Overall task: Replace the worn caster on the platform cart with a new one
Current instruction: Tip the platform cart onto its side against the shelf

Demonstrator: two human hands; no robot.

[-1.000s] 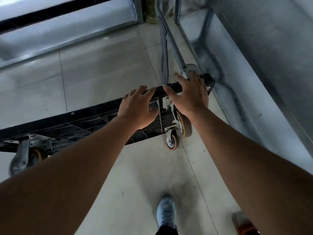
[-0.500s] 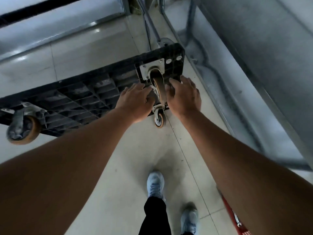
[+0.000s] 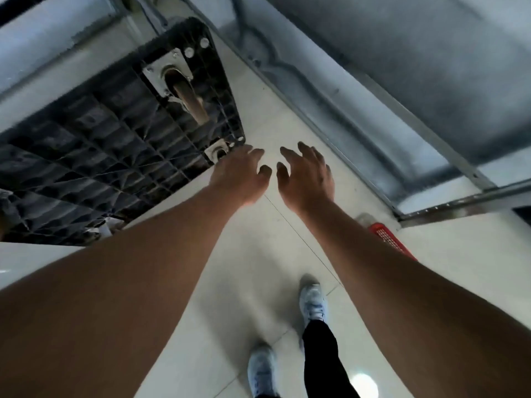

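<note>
The black platform cart (image 3: pixel 94 156) lies flipped over on the tiled floor, its ribbed underside facing up. A caster (image 3: pixel 184 93) with a silver mounting plate and a tan wheel sits at its far right corner. A second caster plate (image 3: pixel 217 149) shows at the near right corner, partly hidden by my left hand (image 3: pixel 240 175). That hand hovers at this corner with relaxed, spread fingers and holds nothing. My right hand (image 3: pixel 306 175) hangs just right of the cart, off it, fingers loosely bent and empty.
A metal-framed wall panel (image 3: pixel 388 90) runs along the right. A red ribbed object (image 3: pixel 388 238) lies on the floor by my right forearm. My two shoes (image 3: pixel 313 303) stand on the tiles (image 3: pixel 258 254) below. Another caster (image 3: pixel 5 208) peeks in at the left edge.
The cart has tipped from its edge fully onto its top, underside now up. Both hands have come off its edge and now hover free beside the near right corner.
</note>
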